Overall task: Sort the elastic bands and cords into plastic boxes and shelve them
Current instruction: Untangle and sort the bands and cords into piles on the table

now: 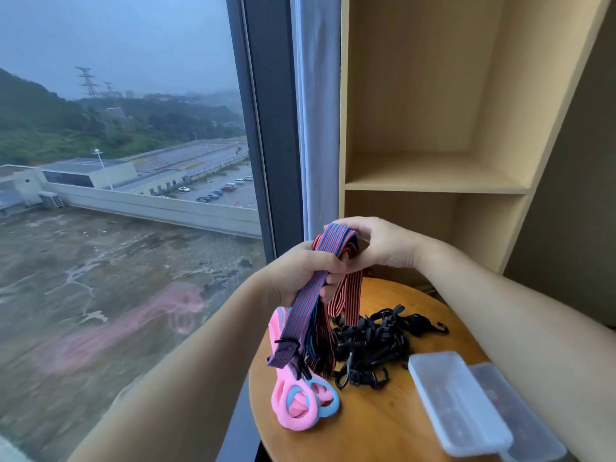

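Over the round table, my left hand and right hand grip the striped elastic bands mid-sort; next I'd fill the plastic box there.

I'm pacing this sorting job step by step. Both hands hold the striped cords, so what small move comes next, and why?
Probably free the right hand to open one of the plastic boxes: the left hand also has a grip on the striped cords above the table, and the boxes look closed.
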### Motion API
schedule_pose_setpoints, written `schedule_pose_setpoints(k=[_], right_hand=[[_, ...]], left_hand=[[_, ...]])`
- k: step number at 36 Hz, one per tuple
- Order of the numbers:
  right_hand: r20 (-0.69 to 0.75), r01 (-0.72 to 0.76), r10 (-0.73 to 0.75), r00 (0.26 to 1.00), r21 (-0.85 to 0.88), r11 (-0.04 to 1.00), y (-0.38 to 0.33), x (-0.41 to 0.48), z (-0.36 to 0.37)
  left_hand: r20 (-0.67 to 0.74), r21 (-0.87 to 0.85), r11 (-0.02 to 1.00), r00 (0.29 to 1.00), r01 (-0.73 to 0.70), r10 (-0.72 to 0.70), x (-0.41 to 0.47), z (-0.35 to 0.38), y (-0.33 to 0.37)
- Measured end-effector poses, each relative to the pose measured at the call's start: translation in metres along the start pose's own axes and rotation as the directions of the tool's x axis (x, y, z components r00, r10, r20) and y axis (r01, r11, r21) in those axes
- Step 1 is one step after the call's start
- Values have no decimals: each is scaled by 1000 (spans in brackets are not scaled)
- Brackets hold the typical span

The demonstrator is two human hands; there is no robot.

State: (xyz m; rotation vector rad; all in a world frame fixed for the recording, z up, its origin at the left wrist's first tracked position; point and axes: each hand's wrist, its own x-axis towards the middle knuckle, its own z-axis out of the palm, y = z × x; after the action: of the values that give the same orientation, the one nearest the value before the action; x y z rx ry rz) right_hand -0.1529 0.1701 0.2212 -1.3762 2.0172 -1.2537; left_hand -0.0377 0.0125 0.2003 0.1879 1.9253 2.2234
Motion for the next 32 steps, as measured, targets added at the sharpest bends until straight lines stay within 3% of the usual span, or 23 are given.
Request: schedule_pose_setpoints(k=[11,16,22,24,29,32], right_hand=[[-58,44,-37,998,109,993,16,-6,28],[-96,35,-31,995,33,999,25,-8,30],[-127,-62,32,991,-247,967,42,-11,18],[-111,-92,63,992,-283,955,45,-11,15],[-101,-95,60,993,-382,919,57,-1,20],[-138,-68,18,990,-369,927,65,6,25]], left_hand=[[75,-18,999,996,50,-48,-12,3,-5],[109,10,997,991,71,-71,-19,1,-10],[-168,29,996,983,84,-78,-18,-5,-23],[-239,106,990,969,90,-63,-16,-7,-28],[-433,328,943,896,54,99,-10,-13,-37],[-473,411,912,858,11,203,-5,-21,-40]])
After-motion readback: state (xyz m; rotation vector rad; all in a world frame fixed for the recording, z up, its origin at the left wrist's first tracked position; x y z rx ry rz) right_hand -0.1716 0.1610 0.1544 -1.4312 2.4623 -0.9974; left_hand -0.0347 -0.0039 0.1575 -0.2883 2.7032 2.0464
